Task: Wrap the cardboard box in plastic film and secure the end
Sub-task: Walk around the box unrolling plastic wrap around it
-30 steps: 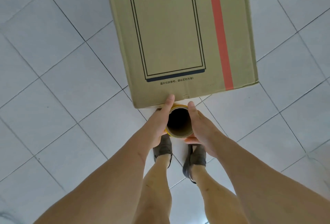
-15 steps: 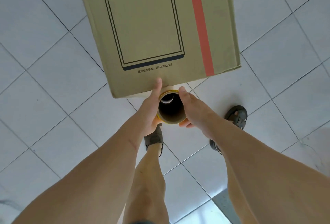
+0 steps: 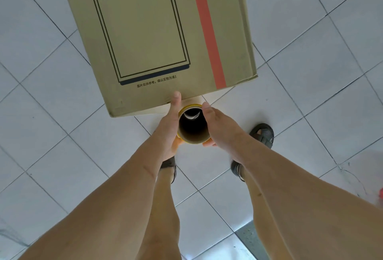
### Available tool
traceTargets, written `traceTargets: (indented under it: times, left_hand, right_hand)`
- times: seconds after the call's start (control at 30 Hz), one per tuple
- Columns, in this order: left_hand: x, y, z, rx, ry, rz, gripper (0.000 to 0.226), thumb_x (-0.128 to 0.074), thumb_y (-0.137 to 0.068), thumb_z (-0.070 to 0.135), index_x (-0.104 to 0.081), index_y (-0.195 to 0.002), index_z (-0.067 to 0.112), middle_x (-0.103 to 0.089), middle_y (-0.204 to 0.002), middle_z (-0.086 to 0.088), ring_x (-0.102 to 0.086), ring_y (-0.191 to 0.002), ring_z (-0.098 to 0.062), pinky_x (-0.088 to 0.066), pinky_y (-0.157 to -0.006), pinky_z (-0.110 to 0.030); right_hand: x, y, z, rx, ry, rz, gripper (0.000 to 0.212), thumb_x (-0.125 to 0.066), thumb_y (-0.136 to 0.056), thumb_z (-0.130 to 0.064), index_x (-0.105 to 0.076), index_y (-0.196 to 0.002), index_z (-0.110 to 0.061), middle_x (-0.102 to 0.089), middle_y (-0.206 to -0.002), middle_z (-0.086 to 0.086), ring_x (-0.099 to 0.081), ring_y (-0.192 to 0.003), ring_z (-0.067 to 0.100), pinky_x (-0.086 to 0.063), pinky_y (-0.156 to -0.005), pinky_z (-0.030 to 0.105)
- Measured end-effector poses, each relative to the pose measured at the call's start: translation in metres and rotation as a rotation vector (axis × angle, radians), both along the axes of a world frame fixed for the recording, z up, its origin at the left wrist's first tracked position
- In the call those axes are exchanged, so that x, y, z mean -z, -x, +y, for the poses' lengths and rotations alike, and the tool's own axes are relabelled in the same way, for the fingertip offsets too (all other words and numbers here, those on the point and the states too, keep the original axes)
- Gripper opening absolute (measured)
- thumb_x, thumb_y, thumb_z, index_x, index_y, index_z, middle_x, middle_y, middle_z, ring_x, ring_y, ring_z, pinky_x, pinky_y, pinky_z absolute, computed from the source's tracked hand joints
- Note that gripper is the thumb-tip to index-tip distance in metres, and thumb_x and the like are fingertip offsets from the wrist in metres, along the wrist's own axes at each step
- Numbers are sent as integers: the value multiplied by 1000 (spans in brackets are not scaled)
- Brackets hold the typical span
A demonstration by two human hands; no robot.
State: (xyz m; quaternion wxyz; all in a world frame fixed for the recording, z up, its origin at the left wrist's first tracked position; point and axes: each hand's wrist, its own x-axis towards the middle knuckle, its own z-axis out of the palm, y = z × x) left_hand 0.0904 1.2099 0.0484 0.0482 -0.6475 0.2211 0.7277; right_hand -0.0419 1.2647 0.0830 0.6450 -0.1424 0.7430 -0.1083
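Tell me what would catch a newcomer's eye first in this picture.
First the big cardboard box filling the top of the view, with its red stripe down the right side. Just below its near edge, the left hand and right hand grip a film roll seen end-on, above the white tiled floor.

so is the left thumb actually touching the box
Cannot tell. In the head view the left hand holding the film roll has its thumb tip overlapping the cardboard box edge, but from above, contact or gap isn't plain.
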Motion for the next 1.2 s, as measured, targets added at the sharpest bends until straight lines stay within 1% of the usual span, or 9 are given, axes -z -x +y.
traceTargets:
  times: [0.1,0.2,0.27,0.37,0.6,0.77,0.9,1.07,1.2]
  left_hand:
    - [-1,8,6,9,-61,34,122,-40,-63,108,-67,-145,23,-80,-130,-7,-75,-124,-24,-58,-103,-43]
    - [4,19,8,7,40,-103,151,-47,-33,119,-61,-150,25,-74,-141,-4,-65,-135,-26,-46,-121,-48]
    - [4,26,6,-18,93,-143,137,-52,-43,113,-64,-145,23,-73,-141,-3,-62,-137,-26,-39,-126,-50]
    - [4,33,9,-67,65,-42,115,-53,-63,107,-76,-132,18,-81,-127,-8,-72,-127,-28,-46,-122,-50]
    - [-1,58,29,-109,-22,12,98,-26,-90,97,-68,-143,26,-80,-132,-4,-71,-130,-24,-50,-116,-49]
    - [-3,85,26,-157,138,-144,72,-51,-98,79,-78,-122,17,-83,-120,-8,-75,-121,-28,-54,-115,-51]
    - [-4,90,26,-167,71,-54,96,-48,-80,94,-76,-133,20,-82,-126,-8,-75,-124,-29,-55,-114,-56]
    - [-11,104,35,-126,-32,-22,103,-22,-92,95,-72,-139,19,-80,-131,-10,-74,-126,-29,-54,-113,-52]
    - [-5,119,38,-113,76,-181,116,-44,-66,108,-65,-144,25,-74,-142,-2,-63,-137,-26,-42,-124,-51]
  right_hand:
    - [-4,12,1,-221,60,46,58,-15,-106,-47,-36,-150,-16,-51,-143,16,-55,-122,39,-43,-104,50]
    - [-4,20,9,-193,33,35,62,-15,-104,-54,-24,-157,-21,-41,-154,7,-59,-116,28,-36,-111,39]
    - [-1,20,16,-21,-28,-45,71,-17,-96,-70,-22,-156,-32,-42,-153,1,-69,-93,18,-37,-110,40]
    - [3,25,16,166,-4,-89,65,-19,-94,-72,-39,-146,-38,-52,-141,-2,-73,-88,25,-49,-100,45]
    - [-2,61,12,-154,95,114,55,-13,-106,-49,-45,-143,-23,-54,-142,9,-48,-128,32,-36,-108,39]
    - [2,74,19,58,32,-7,62,-20,-98,-66,-42,-145,-31,-51,-141,-2,-72,-85,26,-51,-95,41]
    - [7,86,18,82,45,-36,64,-18,-97,-68,-51,-137,-30,-57,-133,0,-73,-84,27,-52,-94,42]
    - [7,104,21,-99,122,-5,56,-18,-106,-45,-41,-147,-14,-52,-142,18,-54,-123,40,-46,-102,52]
    - [10,116,23,-96,47,16,63,-13,-100,-62,-38,-148,-30,-50,-145,5,-57,-122,34,-43,-104,47]
